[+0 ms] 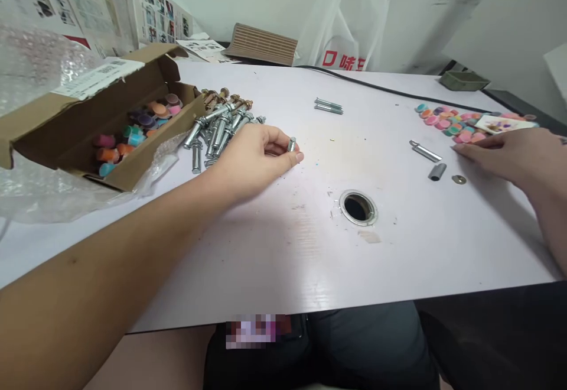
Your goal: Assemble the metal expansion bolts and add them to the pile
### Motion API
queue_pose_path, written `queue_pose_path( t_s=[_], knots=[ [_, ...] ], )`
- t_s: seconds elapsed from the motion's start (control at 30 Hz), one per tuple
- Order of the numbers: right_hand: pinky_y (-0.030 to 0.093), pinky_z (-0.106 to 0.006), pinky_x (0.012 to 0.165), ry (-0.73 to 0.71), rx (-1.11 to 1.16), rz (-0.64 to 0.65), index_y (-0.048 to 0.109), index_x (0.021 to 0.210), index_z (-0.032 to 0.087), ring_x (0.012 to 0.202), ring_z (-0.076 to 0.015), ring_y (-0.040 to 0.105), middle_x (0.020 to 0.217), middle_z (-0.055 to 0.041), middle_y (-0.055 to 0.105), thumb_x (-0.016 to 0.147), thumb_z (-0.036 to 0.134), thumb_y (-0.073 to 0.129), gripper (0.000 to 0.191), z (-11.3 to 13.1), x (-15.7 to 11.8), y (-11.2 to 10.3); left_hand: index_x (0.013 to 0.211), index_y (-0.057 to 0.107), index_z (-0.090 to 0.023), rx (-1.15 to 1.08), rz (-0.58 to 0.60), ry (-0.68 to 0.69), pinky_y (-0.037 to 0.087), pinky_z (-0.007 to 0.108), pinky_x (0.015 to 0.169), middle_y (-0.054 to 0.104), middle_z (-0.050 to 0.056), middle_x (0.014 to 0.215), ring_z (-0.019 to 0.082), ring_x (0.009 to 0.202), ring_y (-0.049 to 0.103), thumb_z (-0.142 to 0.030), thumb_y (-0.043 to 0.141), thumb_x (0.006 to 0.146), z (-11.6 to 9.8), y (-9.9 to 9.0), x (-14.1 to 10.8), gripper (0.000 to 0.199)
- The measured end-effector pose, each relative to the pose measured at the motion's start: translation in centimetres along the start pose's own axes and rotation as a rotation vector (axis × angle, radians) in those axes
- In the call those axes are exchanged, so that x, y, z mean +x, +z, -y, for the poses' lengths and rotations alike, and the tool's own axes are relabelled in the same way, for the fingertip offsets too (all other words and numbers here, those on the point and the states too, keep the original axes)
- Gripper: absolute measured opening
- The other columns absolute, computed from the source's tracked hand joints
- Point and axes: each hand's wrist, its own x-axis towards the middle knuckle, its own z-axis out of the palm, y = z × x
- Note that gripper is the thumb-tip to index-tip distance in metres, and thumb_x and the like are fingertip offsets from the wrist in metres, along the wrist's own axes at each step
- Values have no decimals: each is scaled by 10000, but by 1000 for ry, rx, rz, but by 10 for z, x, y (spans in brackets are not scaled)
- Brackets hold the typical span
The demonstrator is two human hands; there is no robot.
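Observation:
My left hand [259,162] pinches a short silvery metal bolt [292,144] upright between thumb and fingers; most of its length is hidden. Just behind this hand lies a heap of silver and brassy expansion bolts [221,127]. At the right, my right hand [514,150] is low over the table, fingers stretched out, beside a spread of colourful round plastic caps [443,119]. Some of its fingers are hidden. To its left are a slim metal bolt [425,151], a grey sleeve [437,172] and a washer [459,179].
An open cardboard box [146,91] of colourful caps sits on bubble wrap [39,195] at left. Two long screws [328,106] lie mid-table. A metal-rimmed hole [358,207] opens near the front. A black cable [376,84], a white plastic bag [345,29] and a green tray [463,81] are behind.

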Motion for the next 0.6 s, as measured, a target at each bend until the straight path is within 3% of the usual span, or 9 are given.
queue_pose_path(
  t_s=[0.1, 0.27, 0.47, 0.6],
  knots=[
    [382, -378, 784, 119, -1, 111, 730, 978, 202, 688, -201, 366, 805, -75, 579, 970, 462, 689, 264, 8, -5, -3, 886, 778, -157, 4, 14, -3, 576, 280, 777, 802, 64, 878, 169, 812, 727, -333, 823, 845, -1, -1, -1, 186],
    [361, -390, 755, 127, -71, 129, 713, 1026, 202, 664, -213, 328, 795, -99, 551, 992, 498, 607, 316, 10, -8, -4, 912, 778, -159, 16, 27, 16, 579, 294, 777, 801, 72, 898, 182, 830, 727, -382, 815, 850, 0, -3, -3, 234],
    [345, -391, 747, 131, -149, 164, 703, 1213, 168, 716, -239, 354, 873, -129, 542, 1014, 584, 520, 497, 7, 0, 1, 911, 777, -158, 15, 35, 27, 576, 291, 783, 800, 71, 907, 179, 841, 725, -379, 809, 854, 1, -3, -4, 231],
    [332, -391, 752, 153, -100, 149, 701, 1121, 184, 697, -222, 329, 836, -110, 529, 1034, 530, 557, 384, 13, -10, -5, 908, 774, -158, 9, 31, 28, 586, 300, 803, 801, 69, 910, 180, 845, 729, -371, 809, 852, 1, -2, -4, 222]
  ],
)
